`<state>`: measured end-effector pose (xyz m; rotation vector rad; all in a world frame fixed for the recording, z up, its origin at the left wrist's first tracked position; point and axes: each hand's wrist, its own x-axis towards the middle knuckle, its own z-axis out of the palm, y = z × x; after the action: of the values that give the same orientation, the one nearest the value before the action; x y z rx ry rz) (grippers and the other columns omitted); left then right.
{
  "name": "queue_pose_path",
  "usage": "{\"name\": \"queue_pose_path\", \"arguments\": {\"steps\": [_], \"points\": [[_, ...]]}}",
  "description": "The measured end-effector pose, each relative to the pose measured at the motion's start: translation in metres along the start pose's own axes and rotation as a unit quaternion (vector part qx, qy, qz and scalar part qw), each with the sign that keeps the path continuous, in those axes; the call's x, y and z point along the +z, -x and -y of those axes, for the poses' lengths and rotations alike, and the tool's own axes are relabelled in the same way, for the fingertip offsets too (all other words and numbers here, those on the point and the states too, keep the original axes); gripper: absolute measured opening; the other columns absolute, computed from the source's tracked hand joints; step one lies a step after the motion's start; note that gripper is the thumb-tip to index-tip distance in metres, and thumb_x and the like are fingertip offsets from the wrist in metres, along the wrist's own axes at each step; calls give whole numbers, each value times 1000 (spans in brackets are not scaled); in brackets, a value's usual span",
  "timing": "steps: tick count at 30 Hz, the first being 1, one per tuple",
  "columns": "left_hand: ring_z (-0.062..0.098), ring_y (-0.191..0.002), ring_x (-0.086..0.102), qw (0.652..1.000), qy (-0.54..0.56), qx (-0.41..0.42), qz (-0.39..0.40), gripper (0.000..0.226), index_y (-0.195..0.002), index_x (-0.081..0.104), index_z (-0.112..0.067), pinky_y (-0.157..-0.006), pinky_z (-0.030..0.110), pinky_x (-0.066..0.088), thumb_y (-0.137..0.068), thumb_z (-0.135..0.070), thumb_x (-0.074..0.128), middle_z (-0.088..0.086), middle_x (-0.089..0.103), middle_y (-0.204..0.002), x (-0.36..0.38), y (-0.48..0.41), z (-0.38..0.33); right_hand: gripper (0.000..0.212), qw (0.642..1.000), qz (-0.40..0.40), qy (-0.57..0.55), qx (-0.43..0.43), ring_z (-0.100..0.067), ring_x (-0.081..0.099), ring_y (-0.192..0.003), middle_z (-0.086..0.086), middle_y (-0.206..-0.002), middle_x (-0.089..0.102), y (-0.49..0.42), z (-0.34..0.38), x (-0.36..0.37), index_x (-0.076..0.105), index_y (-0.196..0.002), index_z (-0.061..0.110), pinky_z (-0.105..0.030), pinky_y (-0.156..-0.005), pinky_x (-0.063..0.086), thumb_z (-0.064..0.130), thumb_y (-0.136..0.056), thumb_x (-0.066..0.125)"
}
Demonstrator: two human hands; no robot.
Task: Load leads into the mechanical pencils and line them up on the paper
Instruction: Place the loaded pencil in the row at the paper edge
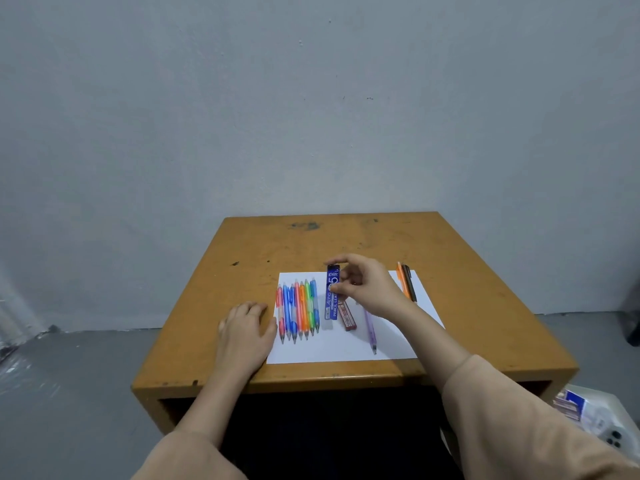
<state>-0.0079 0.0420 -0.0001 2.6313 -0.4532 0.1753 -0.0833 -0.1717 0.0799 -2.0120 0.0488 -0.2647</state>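
A white sheet of paper [332,344] lies on a small brown desk. On its left part several coloured mechanical pencils [298,310] lie side by side, tips toward me. My right hand [367,285] pinches a blue lead case [332,294] between thumb and forefinger near its top end; the case looks upright or tilted above the paper. A red lead case [347,317] lies just right of it. A purple pencil [370,329] lies under my right wrist. An orange and a brown pencil [407,282] lie at the paper's right edge. My left hand [246,330] rests flat on the desk, left of the paper.
The desk [311,244] stands against a grey wall, its far half bare but for dark stains. At the lower right, off the desk, sits a white surface holding a blue-and-white packet [571,405]. Grey floor lies on both sides.
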Motion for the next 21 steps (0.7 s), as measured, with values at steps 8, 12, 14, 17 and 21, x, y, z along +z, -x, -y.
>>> {"name": "queue_pose_path", "arguments": {"steps": [8,12,14,17,21], "points": [[9,-123,42,990,45,105,-77,42,-132,52,-21,-103,30,30,-95,-40,48,-6,52,-131,2,12,-35,31,982,-150,-107,31,-13,70,-67,-10,-82,63,16,-8,-12,62,-109,15,-28,-64,59,-3,-84,67],[13,-112,53,966,141,187,-110,43,-121,61,-18,-95,31,36,-89,-44,50,-4,62,-116,9,23,-63,29,977,-158,-130,57,-15,70,-66,-7,-73,64,24,-16,-2,63,-111,9,-30,-66,59,-2,-84,66],[10,-104,55,957,164,218,-100,45,-117,63,-20,-89,29,36,-85,-48,49,-6,65,-109,16,29,-72,28,971,-170,-154,68,-18,71,-67,-6,-72,65,29,-20,5,64,-110,10,-31,-68,59,-1,-84,67],[11,-102,57,956,183,212,-89,47,-117,64,-18,-88,29,37,-80,-47,61,-5,67,-109,24,36,-78,26,961,-188,-182,85,-18,72,-73,-4,-74,69,35,-24,15,63,-107,15,-27,-65,59,3,-84,69],[14,-102,58,959,198,181,-94,44,-114,66,-15,-87,32,42,-78,-41,69,-1,68,-108,31,37,-74,27,955,-191,-202,102,-16,72,-71,-4,-77,70,41,-25,23,62,-106,18,-26,-65,59,5,-83,70]]}}
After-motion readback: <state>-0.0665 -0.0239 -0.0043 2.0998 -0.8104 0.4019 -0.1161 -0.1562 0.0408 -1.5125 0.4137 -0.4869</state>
